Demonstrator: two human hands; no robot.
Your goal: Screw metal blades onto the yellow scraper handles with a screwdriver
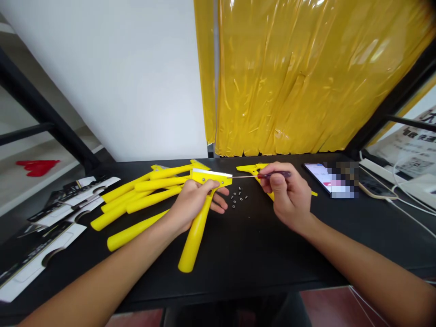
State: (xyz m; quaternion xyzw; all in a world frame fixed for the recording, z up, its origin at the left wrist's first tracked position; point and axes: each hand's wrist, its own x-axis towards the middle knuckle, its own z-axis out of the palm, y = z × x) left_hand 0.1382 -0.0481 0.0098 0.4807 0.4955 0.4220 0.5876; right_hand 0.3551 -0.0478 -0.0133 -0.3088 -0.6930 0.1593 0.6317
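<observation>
The left hand (192,204) held a yellow moulded-plastic scraper (196,240) with a flat white blade (211,172) above the middle of the black bench (259,268), its fingers wrapped closely around the neck. The right hand (288,195) held a slim dark-red screwdriver (274,175) in a narrow pinch, its thin metal shaft reaching the scraper head. The scraper appeared light and stiff; the round handle offered the firmest hold. Small metal screws (237,199) lay scattered between the hands.

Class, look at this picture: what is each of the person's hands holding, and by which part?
The left hand grips a yellow scraper at the top of its handle, just below the head. The right hand pinches a small screwdriver by its dark handle.
</observation>
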